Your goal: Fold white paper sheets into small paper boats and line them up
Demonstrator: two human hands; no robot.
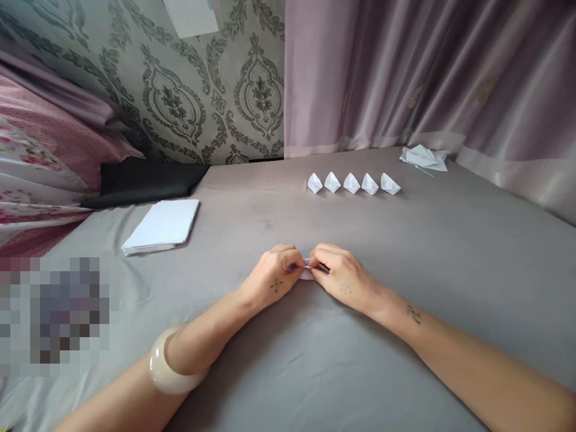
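A: Report grip state.

B: My left hand (274,277) and right hand (344,277) are both pinched shut on the small folded paper (307,273), fingertips meeting over it.

A: Location?

B: On the grey sheet (315,360), nearer me than the paper boats (352,183); paper stack (162,225) lies left.

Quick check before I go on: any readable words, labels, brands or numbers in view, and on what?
None can be read.
Stack of white sheets: blank on top.
Five folded paper pieces: plain white.
Small marks on the left hand and right hand: symbols, not text.
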